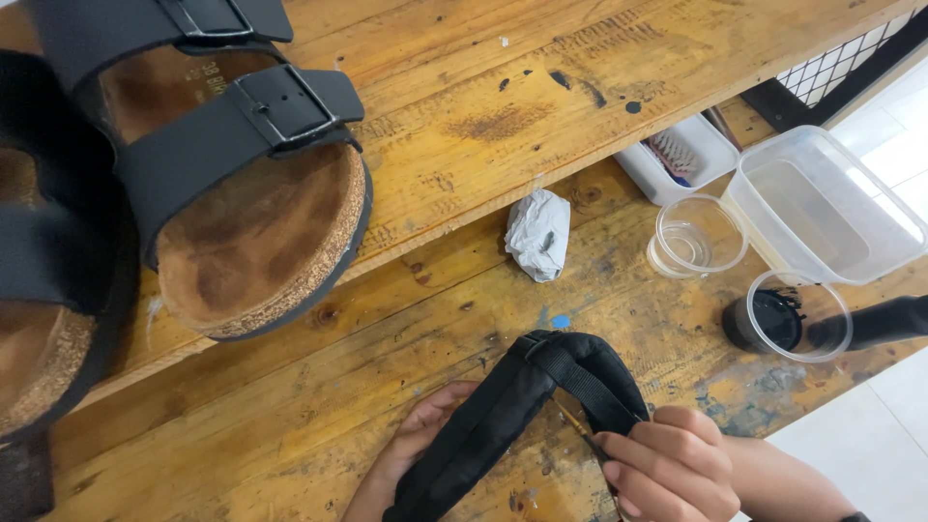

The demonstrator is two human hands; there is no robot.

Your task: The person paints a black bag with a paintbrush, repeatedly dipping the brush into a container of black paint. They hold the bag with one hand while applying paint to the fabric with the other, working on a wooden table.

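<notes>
A black fabric strap piece (522, 406) with a buckle loop lies near the front edge of the wooden table (319, 406). My left hand (411, 440) holds it from underneath on the left side. My right hand (667, 464) pinches a thin brush (580, 430) whose tip touches the strap's inner edge. Two black-strapped sandals with brown cork footbeds, one (242, 184) in full view and another (48, 290) at the left edge, rest on the raised wooden shelf.
A crumpled grey-white cloth (538, 234) lies mid-table. At right stand a clear cup (698, 237), a cup of black liquid (788, 314), a clear plastic tub (822, 208) and a white tray (681, 155) with a brush. White floor lies beyond the table's right edge.
</notes>
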